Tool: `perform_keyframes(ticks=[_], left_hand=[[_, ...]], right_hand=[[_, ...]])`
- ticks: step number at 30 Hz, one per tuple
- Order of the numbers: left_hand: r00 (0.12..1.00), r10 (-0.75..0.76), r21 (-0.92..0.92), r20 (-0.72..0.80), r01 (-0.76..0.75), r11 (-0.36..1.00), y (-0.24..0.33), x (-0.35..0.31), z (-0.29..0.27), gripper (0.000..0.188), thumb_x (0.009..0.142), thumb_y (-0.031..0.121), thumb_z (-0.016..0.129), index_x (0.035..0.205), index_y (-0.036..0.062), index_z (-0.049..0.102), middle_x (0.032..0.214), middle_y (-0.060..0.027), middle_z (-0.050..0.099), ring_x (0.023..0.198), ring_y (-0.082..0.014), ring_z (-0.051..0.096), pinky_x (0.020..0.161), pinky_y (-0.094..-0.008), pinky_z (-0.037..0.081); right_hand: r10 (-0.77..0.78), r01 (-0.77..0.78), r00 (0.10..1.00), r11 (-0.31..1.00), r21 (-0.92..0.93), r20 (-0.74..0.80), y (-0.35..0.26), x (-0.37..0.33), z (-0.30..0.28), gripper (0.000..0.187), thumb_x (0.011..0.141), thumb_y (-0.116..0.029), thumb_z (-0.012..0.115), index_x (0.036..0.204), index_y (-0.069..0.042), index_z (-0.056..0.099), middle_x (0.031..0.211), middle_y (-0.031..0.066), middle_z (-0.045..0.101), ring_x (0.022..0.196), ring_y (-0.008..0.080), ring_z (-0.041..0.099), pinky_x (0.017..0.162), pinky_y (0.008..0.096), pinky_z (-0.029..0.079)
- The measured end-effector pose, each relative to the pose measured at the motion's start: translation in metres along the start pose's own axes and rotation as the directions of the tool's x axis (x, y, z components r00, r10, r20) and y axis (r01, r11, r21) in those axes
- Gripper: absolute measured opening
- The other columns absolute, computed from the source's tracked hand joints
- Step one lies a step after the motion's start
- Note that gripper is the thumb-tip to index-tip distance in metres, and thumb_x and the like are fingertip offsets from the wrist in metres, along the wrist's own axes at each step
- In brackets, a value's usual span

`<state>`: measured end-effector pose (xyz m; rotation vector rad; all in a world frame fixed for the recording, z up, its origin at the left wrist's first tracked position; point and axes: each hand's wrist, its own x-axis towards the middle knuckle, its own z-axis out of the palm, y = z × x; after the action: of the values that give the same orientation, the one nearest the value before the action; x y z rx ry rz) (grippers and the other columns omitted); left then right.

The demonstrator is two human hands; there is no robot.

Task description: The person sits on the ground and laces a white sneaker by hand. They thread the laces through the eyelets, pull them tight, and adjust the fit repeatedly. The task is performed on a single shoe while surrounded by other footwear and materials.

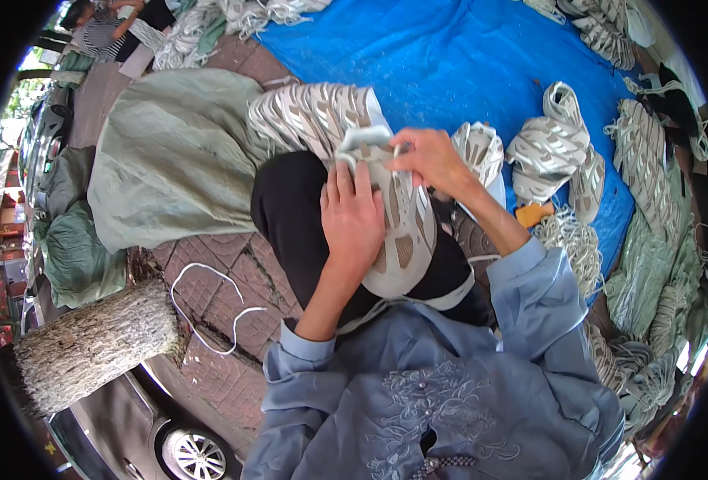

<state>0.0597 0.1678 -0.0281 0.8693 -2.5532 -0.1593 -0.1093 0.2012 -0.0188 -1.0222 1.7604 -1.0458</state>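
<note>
A beige and white sneaker upper [406,252] lies across my lap, its rounded toe towards me and its padded collar away from me. My left hand [352,216] rests flat on its left side, fingers stretched towards the collar and thumb apart. With bent fingers, my right hand [432,160] pinches the right edge of the upper near the collar. Whether a lace is also between those fingertips is too small to tell. Just beyond my left knee, a row of nested sneaker uppers [314,116] leans against a grey-green sack.
More uppers [546,156] lie on a blue tarp [450,64], near a heap of white laces [570,244]. A loose white lace [174,292] curls on the paving beside a tree trunk [98,344]. The grey-green sack [178,160] bulges at left. A person [106,36] sits far left; a car [122,424] stands lower left.
</note>
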Motion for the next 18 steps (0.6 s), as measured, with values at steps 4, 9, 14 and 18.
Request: perform_keyframes(ticks=[4,9,14,18], left_hand=[[0.999,0.046,0.0,0.002,-0.046,0.999,-0.007,-0.012,0.007,0.041,0.075,0.009,0.053,0.114,-0.0003,0.045,0.118,-0.0254,0.042,0.108,-0.0398,0.043,0.088,-0.0415,0.04],[0.999,0.038,0.051,0.003,-0.038,0.998,-0.014,-0.016,0.016,0.041,0.075,0.009,0.052,0.114,-0.0024,0.045,0.116,-0.0279,0.043,0.107,-0.0411,0.043,0.089,-0.0414,0.039],[0.999,0.037,0.057,0.019,-0.038,0.998,-0.013,-0.018,0.016,0.04,0.076,0.007,0.049,0.112,-0.0092,0.043,0.114,-0.0311,0.042,0.107,-0.0445,0.041,0.092,-0.0416,0.038],[0.999,0.032,0.029,0.019,-0.032,0.999,-0.011,-0.018,0.016,0.043,0.073,0.004,0.05,0.111,-0.0119,0.041,0.114,-0.0329,0.039,0.107,-0.0449,0.04,0.092,-0.0422,0.038]], right_hand=[[-0.116,0.111,0.99,0.992,-0.066,-0.076,0.015,-0.012,-0.001,0.025,0.068,-0.01,0.066,0.09,-0.002,0.06,0.06,0.0025,0.055,0.047,0.0065,0.05,0.043,0.0212,0.039],[-0.341,0.373,0.899,0.925,-0.071,0.275,0.029,-0.099,-0.006,0.01,0.061,-0.012,0.065,0.068,-0.006,0.06,0.064,0.0051,0.056,0.06,0.0177,0.056,0.055,0.0285,0.045],[-0.473,0.661,0.748,0.59,-0.464,0.464,0.042,-0.144,0.057,0.012,0.059,-0.015,0.06,0.064,-0.004,0.059,0.065,0.0077,0.057,0.061,0.02,0.059,0.05,0.0302,0.047],[-0.441,0.66,0.739,0.322,-0.679,0.509,0.054,-0.143,0.095,0.01,0.058,-0.013,0.057,0.063,-0.005,0.056,0.058,0.0052,0.053,0.054,0.0166,0.056,0.047,0.0295,0.045]])
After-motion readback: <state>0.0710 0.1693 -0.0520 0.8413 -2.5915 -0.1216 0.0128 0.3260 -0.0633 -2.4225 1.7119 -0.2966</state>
